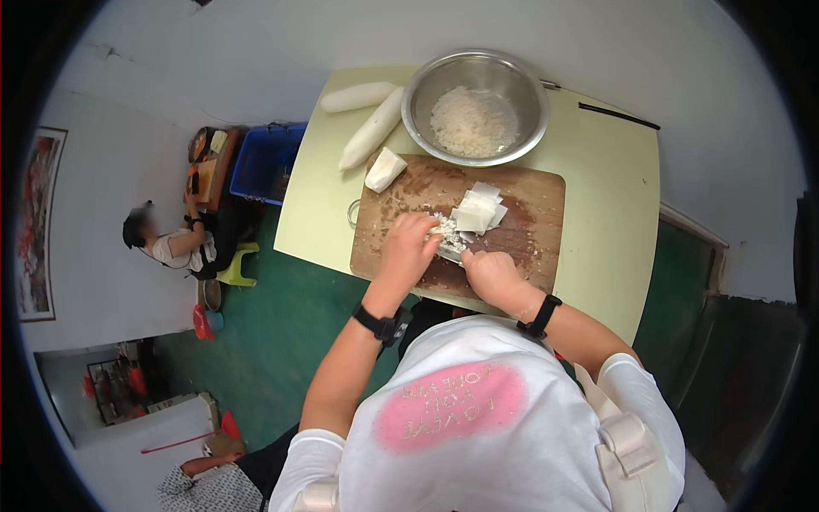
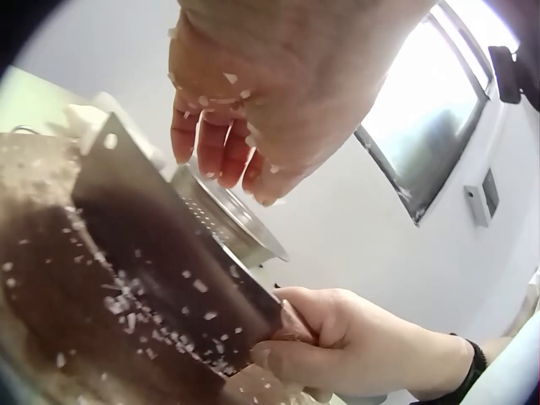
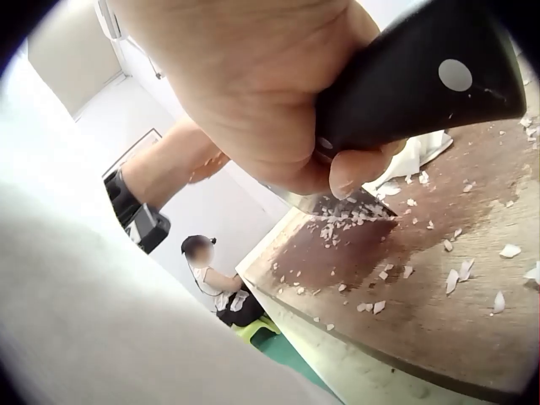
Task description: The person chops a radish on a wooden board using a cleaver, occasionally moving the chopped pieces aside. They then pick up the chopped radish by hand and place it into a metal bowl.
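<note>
A table [image 1: 606, 213] stands before a shirt [image 1: 529, 358]; its upside-down print reads "YOU", other lines unclear. On the board [image 1: 533, 213], the right hand [image 1: 496, 277] grips a knife [image 2: 160, 245]; the left hand [image 1: 405, 247] hangs loose above. Slices [image 1: 480, 207] lie beside chopped bits [image 1: 450, 232].
</note>
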Demonstrator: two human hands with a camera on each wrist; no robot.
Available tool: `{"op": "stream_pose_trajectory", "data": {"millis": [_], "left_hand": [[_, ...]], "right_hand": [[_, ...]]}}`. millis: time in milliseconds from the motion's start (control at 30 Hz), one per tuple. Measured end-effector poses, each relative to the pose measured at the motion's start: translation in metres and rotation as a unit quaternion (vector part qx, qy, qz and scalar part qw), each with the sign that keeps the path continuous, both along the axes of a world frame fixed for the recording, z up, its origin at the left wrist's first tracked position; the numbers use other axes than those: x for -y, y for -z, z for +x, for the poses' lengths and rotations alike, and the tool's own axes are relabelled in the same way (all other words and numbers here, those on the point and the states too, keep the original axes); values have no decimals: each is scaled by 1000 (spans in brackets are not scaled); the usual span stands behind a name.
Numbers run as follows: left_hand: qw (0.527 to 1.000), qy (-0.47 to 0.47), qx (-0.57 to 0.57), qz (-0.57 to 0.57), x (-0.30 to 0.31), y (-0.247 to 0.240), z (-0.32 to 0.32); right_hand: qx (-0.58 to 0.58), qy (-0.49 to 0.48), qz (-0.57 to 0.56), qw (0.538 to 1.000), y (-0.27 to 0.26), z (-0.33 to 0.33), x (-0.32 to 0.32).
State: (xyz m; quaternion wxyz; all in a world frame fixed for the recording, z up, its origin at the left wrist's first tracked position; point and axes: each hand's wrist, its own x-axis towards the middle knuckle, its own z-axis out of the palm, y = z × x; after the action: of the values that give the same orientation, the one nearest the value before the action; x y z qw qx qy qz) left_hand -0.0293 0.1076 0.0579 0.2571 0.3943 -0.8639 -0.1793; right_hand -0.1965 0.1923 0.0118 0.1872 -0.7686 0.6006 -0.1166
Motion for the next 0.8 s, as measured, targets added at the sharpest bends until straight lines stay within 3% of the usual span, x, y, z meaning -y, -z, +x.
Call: {"op": "stream_pose_trajectory", "data": {"millis": [100, 333, 800], "left_hand": [[992, 90, 91, 16, 19, 1, -33], [942, 162, 289, -56, 39, 26, -74], [921, 161, 345, -82, 37, 36, -82]], "right_hand": [[6, 14, -12, 1000, 5, 2, -3], [30, 9, -86, 996, 17, 4, -7], [76, 15, -101, 992, 31, 5, -8]]}}
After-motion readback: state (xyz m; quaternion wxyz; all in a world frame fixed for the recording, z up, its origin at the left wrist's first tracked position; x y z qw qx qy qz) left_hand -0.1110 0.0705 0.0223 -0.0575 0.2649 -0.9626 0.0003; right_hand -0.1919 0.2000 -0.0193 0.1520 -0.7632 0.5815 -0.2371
